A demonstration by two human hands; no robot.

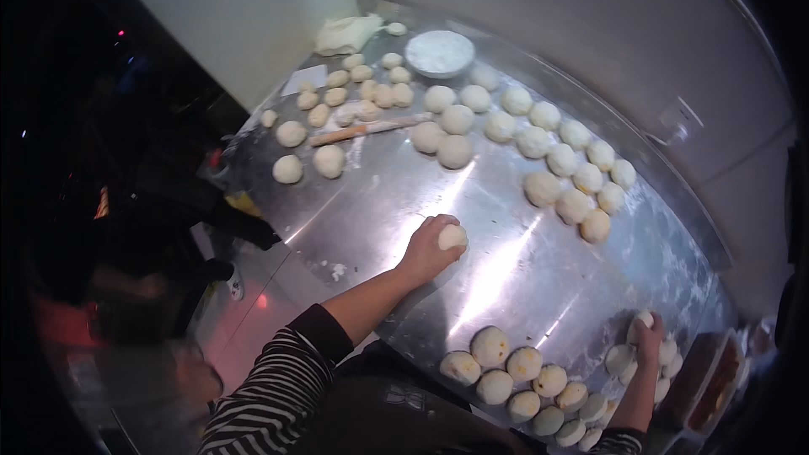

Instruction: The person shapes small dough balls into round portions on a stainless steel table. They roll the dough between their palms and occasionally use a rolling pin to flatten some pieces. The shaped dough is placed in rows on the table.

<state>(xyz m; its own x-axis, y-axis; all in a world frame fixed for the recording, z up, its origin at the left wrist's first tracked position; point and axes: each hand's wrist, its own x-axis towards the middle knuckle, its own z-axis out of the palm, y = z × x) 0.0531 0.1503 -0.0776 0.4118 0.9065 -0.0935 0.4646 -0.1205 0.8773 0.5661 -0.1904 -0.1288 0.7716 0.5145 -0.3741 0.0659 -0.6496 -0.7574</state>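
Note:
My left hand (433, 249) is closed around a white dough ball (452, 237) over the middle of the steel table (379, 202). At the right, my right hand (649, 336) has its fingers on another dough ball (638, 323), among a cluster of dough balls at the table's near right part. Several dough balls with orange specks (490, 346) lie along the near edge between my two arms. Beyond my left hand are more rounded dough balls (455, 151), with longer rows of them to the right.
A wooden rolling pin (341, 134) lies beside small dough pieces (319, 115). Farther back stand a bowl of flour (440, 52) and a dough lump (346, 35). A container of reddish filling (717, 385) is at the right. A person (158, 265) is at the left, beyond the table.

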